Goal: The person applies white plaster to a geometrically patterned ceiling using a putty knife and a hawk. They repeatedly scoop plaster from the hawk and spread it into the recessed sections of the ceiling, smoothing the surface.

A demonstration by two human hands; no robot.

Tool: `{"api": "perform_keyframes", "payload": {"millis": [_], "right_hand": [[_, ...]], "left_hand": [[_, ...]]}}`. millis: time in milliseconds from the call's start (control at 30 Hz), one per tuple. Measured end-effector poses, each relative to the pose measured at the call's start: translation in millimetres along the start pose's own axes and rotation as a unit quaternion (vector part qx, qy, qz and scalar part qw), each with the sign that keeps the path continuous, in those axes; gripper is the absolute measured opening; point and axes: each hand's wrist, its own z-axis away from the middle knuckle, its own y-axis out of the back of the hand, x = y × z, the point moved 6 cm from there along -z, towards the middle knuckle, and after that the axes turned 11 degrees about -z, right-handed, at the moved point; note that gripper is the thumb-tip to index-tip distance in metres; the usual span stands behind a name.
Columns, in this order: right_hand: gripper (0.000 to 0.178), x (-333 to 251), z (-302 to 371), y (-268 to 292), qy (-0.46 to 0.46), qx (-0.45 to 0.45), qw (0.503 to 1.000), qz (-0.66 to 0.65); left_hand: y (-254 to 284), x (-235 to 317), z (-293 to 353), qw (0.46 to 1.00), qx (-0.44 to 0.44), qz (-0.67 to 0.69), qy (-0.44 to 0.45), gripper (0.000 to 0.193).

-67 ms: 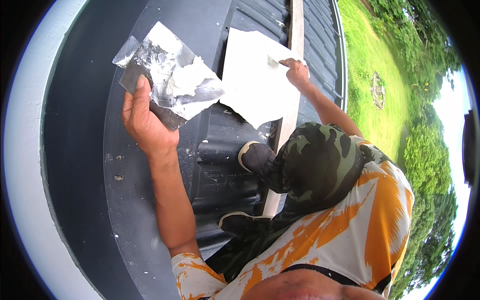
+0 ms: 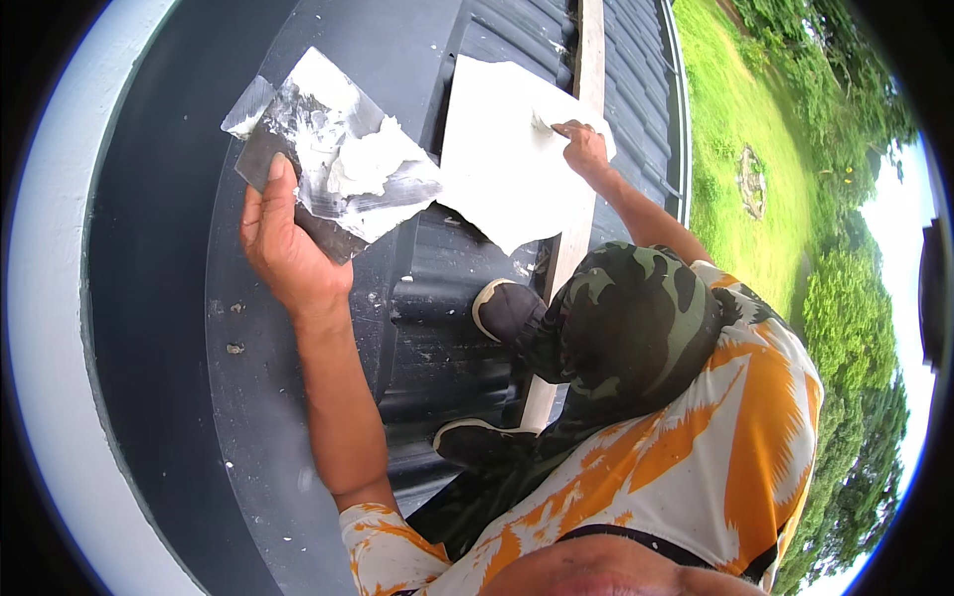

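Observation:
My left hand [image 2: 290, 233] grips a flat metal plate [image 2: 260, 159], thumb on top and the other fingers mostly beneath. White putty [image 2: 366, 159] is smeared and heaped over the plate, and a small coated blade-like piece [image 2: 248, 107] juts from its far left corner. To the right lies a white board [image 2: 502, 149] with a jagged near edge; the plate's right corner comes close to it. My right hand [image 2: 586, 151] is closed at the board's right side, its fingers around something thin and dark that I cannot make out. A greyish mark shows just beside those fingertips.
Under the board is a dark ribbed metal roof [image 2: 447, 343], with a smooth dark strip [image 2: 263, 417] and a pale wall edge [image 2: 50, 298] on the left. A wooden batten [image 2: 568, 258] runs past my shoes [image 2: 507, 310]. Beyond the roof edge are grass [image 2: 730, 169] and trees.
My left hand and the putty-covered plate have shifted slightly left and toward me. My right hand has slid a little left across the board.

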Motion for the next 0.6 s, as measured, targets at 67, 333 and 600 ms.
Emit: {"api": "perform_keyframes", "payload": {"millis": [67,333,600], "right_hand": [[0.052,-2.3,4.3,-5.4,0.034,-0.047,0.998,0.005],[0.047,-8.3,-8.5,10.9,0.001,0.007,0.999,-0.032],[0.045,-11.5,-45.5,37.8,-0.110,0.003,0.993,-0.053]], "left_hand": [[8.4,6.1,8.8,1.000,0.008,-0.012,-0.012,0.027],[46.6,22.3,48.6,0.998,0.050,-0.028,-0.004,0.028],[53.6,30.0,71.0,0.995,0.093,-0.034,-0.008,0.029]]}}
